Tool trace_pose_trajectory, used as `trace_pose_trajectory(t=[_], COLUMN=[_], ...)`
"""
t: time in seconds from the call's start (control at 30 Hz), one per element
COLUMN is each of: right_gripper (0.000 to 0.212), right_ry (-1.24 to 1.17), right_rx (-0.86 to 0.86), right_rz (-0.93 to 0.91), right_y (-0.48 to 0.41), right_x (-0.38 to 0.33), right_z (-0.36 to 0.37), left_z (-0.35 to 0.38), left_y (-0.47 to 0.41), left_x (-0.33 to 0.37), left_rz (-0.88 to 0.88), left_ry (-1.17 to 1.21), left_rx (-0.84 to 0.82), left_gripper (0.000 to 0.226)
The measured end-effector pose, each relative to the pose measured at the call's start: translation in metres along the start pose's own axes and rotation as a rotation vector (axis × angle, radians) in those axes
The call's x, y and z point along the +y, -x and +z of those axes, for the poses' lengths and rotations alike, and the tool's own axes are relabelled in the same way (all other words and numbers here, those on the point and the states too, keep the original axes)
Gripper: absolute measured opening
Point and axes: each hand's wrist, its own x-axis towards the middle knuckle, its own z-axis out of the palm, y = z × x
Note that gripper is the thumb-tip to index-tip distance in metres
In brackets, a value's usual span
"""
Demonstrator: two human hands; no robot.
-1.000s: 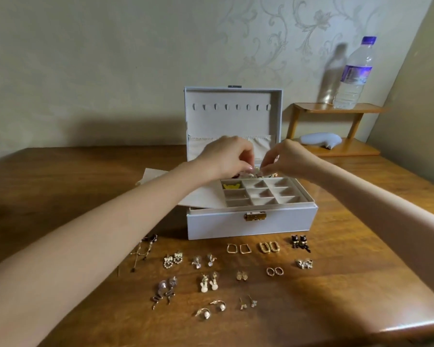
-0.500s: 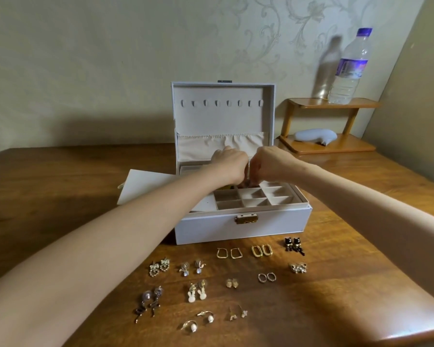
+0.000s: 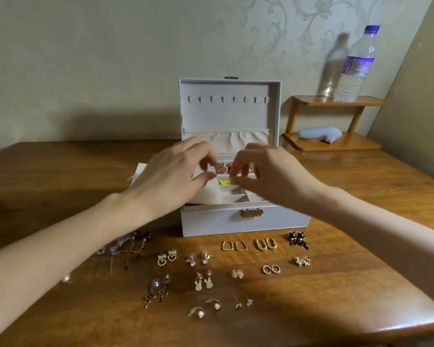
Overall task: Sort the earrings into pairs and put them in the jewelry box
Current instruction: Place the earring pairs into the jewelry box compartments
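Observation:
The white jewelry box [image 3: 216, 221] stands open in the middle of the wooden table, its lid [image 3: 229, 113] upright. My left hand [image 3: 176, 174] and my right hand [image 3: 271, 176] hover over its divided tray, fingers loosely curled and apart, with nothing seen between them. Below the fingertips a pinkish earring pair [image 3: 223, 167] lies in a back compartment, and a yellow piece [image 3: 224, 182] in the one in front. Several earring pairs lie in rows before the box: gold squared hoops [image 3: 233, 245], gold oval hoops [image 3: 266, 244], black cat studs [image 3: 297, 239], rabbit drops [image 3: 202, 284].
A white sheet [image 3: 138, 171] pokes out left of the box. At the back right a small wooden shelf [image 3: 336, 101] carries a water bottle [image 3: 356, 66] and a grey object [image 3: 321, 134]. The table's front edge [image 3: 386, 329] runs close below the earrings.
Both hands, pressed together over the back of the tray before, have lifted and drawn apart with fingers loosened. The pinkish earrings now show in the back compartment.

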Motion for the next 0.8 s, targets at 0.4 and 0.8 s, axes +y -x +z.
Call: trace_pose_trajectory(t=[0.4,0.8], right_gripper=[0.018,0.016], right_ry=[-0.050,0.015], right_rx=[-0.219,-0.250], right_rz=[-0.171,-0.145], right_y=[0.015,0.012], right_x=[-0.073,-0.077], right_z=[0.079,0.094], left_z=[0.002,0.016], left_y=[0.096,0.104], left_x=[-0.023,-0.028], left_rz=[-0.208,-0.273], left_ry=[-0.142,-0.074], left_rx=[-0.394,-0.387], left_gripper=[0.014,0.007])
